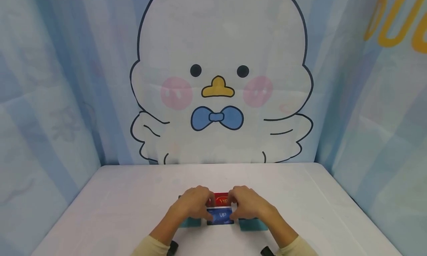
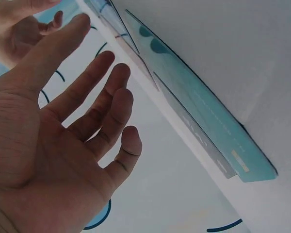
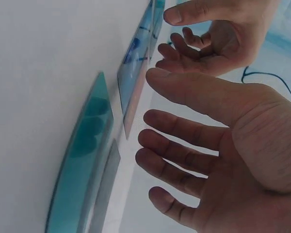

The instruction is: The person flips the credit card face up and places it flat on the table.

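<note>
A blue card (image 1: 220,216) marked VIP lies on the white table, and just behind it is a red card (image 1: 221,199), also marked VIP. My left hand (image 1: 196,203) hovers at their left side, fingers loosely bent and holding nothing. Mirroring it, my right hand (image 1: 248,203) is at their right side, its fingers apart and bare. Part of a teal card (image 1: 190,222) shows below the left hand, another teal card (image 1: 252,225) below the right. Behind each teal card the wrist views show a grey card (image 2: 199,133), mostly hidden by the hands in the head view.
The white table (image 1: 133,185) reaches back to a curtain (image 1: 217,33) printed with a cartoon bird. More pale blue curtain hangs along both sides. Dark wrist pieces (image 1: 172,248) show beside the sleeves.
</note>
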`<state>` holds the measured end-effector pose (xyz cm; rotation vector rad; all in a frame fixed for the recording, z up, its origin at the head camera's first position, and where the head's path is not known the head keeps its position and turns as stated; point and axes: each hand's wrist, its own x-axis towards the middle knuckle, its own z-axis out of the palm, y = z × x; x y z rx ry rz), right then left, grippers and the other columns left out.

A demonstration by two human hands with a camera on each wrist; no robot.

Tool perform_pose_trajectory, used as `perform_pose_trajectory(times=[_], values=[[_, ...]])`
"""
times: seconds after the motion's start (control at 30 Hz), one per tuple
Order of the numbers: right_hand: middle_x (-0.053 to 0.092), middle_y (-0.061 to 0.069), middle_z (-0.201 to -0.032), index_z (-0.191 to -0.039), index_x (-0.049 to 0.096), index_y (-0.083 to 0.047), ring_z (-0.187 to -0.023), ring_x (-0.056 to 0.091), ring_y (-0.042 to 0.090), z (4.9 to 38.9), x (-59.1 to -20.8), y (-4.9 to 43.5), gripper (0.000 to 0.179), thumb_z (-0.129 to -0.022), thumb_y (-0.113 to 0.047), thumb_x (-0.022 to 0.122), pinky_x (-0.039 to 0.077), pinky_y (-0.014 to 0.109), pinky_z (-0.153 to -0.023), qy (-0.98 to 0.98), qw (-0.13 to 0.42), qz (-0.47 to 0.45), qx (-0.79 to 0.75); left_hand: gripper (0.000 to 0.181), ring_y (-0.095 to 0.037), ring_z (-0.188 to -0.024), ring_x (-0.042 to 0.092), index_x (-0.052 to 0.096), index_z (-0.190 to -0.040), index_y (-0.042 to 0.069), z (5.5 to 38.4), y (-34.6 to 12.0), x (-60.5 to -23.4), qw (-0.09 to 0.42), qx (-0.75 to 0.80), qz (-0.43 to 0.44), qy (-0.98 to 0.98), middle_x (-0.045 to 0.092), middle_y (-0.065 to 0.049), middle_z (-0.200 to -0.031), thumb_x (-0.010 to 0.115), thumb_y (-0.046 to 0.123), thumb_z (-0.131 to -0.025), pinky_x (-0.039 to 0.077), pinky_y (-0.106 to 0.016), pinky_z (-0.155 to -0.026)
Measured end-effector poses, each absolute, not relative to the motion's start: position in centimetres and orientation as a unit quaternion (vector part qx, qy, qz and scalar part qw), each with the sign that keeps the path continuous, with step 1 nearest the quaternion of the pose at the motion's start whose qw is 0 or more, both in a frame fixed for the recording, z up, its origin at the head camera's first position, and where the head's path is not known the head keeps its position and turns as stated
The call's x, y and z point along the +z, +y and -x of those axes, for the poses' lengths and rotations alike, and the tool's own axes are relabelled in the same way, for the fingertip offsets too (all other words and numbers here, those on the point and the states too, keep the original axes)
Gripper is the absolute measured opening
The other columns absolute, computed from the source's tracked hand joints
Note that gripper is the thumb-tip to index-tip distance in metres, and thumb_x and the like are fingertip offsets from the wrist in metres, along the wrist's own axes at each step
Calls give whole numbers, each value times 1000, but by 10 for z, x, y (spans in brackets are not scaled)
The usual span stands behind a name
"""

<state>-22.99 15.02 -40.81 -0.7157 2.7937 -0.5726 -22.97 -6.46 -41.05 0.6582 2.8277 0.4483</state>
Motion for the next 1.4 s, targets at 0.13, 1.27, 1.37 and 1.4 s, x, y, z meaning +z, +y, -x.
perform_pose_trajectory(times=[0.13,1.27,1.37,1.4], values=[[68,3,-98,-107,72,-9,-92,59,19,232,-408,161,36,-78,-19,91,59,50,-90,946,83,237,-207,38,-9,-84,60,76,-113,17,231,-63,-413,81,167,-230,955,71,5,-95,90,32,-81,58,-37,-87],[67,5,-100,-103,76,-11,-92,57,21,261,-414,226,40,-69,0,92,57,47,-94,966,96,134,-199,52,-10,-91,60,75,-124,16,265,11,-421,48,170,-286,942,70,1,-104,93,31,-78,55,-28,-85],[66,5,-99,-104,76,-12,-92,57,21,262,-414,227,41,-69,1,93,57,45,-92,964,97,134,-206,53,-11,-94,62,76,-123,16,266,16,-421,55,163,-281,944,71,2,-105,94,31,-76,56,-30,-88],[66,5,-99,-104,76,-12,-92,57,21,262,-414,227,41,-69,1,93,57,45,-92,964,98,134,-207,53,-12,-95,62,76,-123,16,266,17,-420,58,161,-279,945,71,2,-105,95,32,-75,56,-30,-89]])
